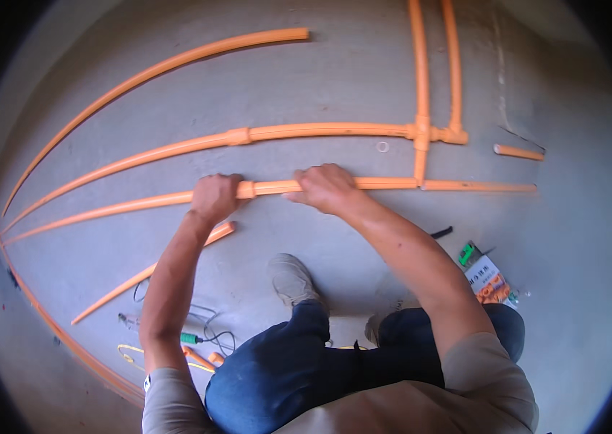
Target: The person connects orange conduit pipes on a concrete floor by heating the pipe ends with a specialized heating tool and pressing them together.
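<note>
Both my hands grip an orange plastic pipe run lying across the floor. My left hand [215, 197] is wrapped round the left pipe [132, 206], just left of an orange coupling [246, 189]. Right of that coupling, my right hand [326, 188] is closed over the right pipe [385, 183]. How deep either pipe sits in the coupling is hidden. Beyond my hands runs a parallel pipe [320, 129] with its own coupling [238, 136]. It meets an orange cross-shaped fitting [421, 132], from which a long pipe [418, 58] leads away.
A loose pipe [212, 48] lies farthest off, and a short piece [519, 152] at the right. Near my left arm are another pipe [114, 293] and a green-handled corded tool [190, 338]. A printed bag [490, 281] and a black tool [442, 232] lie right of my foot [293, 278].
</note>
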### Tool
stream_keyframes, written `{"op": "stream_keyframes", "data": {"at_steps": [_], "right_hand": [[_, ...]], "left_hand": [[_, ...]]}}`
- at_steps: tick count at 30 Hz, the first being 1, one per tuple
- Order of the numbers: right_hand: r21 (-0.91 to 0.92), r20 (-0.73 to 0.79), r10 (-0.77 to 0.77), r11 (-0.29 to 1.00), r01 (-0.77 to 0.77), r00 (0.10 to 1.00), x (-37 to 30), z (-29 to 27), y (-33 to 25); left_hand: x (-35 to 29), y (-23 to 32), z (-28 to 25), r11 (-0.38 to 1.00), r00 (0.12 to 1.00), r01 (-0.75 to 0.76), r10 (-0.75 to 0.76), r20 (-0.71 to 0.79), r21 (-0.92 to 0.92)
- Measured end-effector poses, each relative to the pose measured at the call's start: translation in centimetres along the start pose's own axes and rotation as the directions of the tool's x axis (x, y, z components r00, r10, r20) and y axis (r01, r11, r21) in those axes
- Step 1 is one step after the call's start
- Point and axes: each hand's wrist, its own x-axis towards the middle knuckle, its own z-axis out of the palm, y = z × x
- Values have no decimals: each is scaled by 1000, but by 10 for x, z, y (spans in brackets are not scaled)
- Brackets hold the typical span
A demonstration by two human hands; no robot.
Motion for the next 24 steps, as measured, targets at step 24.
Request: {"op": "stream_keyframes", "data": {"at_steps": [24], "right_hand": [[-62,-36,-45,997,43,998,-1,7,11]], "left_hand": [[4,2,15,999,999,51,-51,7,-3]]}}
